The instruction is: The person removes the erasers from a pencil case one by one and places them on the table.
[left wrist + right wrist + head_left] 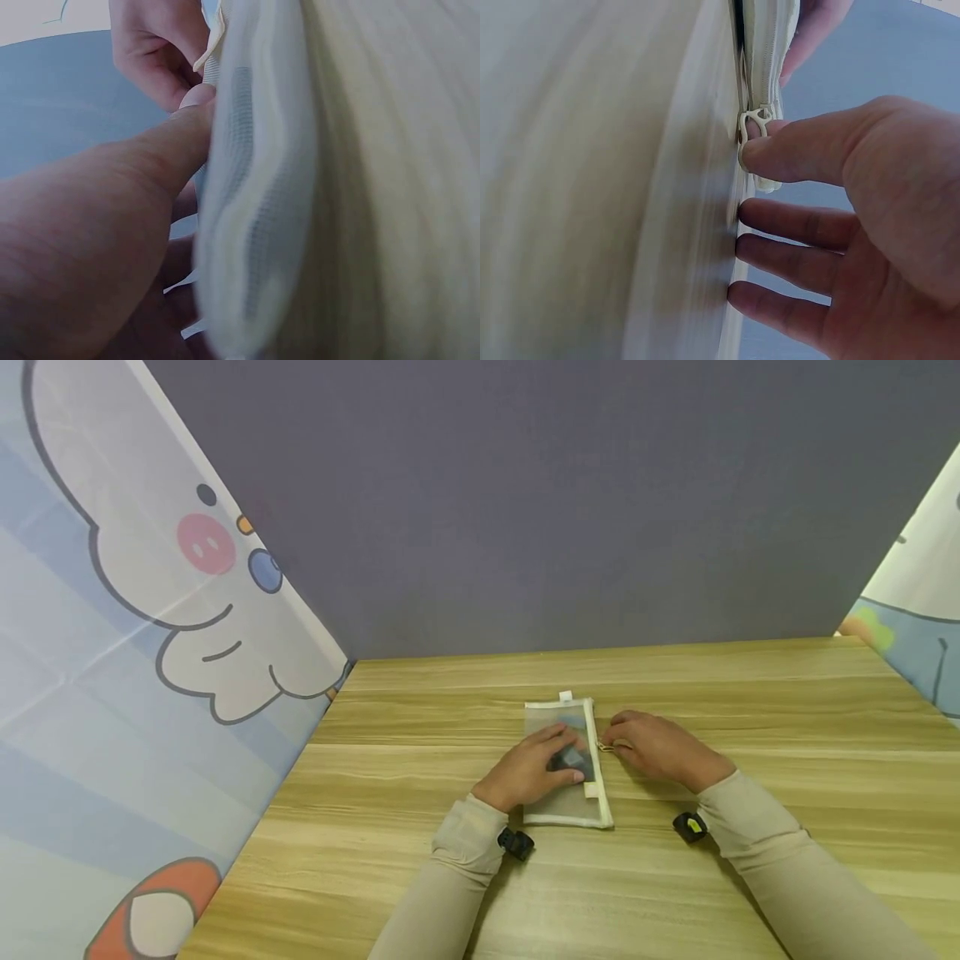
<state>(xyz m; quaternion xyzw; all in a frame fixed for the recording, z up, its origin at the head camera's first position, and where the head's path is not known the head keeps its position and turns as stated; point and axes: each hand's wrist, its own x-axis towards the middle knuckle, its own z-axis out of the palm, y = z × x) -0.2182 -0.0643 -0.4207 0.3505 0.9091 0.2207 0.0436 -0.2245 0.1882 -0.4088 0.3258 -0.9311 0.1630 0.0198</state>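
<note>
A flat, see-through mesh zipper pouch [542, 810] with off-white edging lies on the table, something dark and bluish showing inside it. My left hand [534, 768] rests on top of the pouch, fingers spread and thumb near the zipper side. In the left wrist view the thumb [169, 146] touches the mesh by the zipper edge. Along the pouch's right side runs the zipper [769, 56]. Its looped zipper pull [744, 135] is pinched between the thumb and finger of my right hand [656, 747]; the other fingers extend with their tips at the table.
The wood-grain table [375, 860] surrounds the pouch. A grey panel [540, 510] rises behind the table's far edge. Cartoon-printed sheets [112, 710] hang at both sides. Small white tabs stick out from the pouch's edging.
</note>
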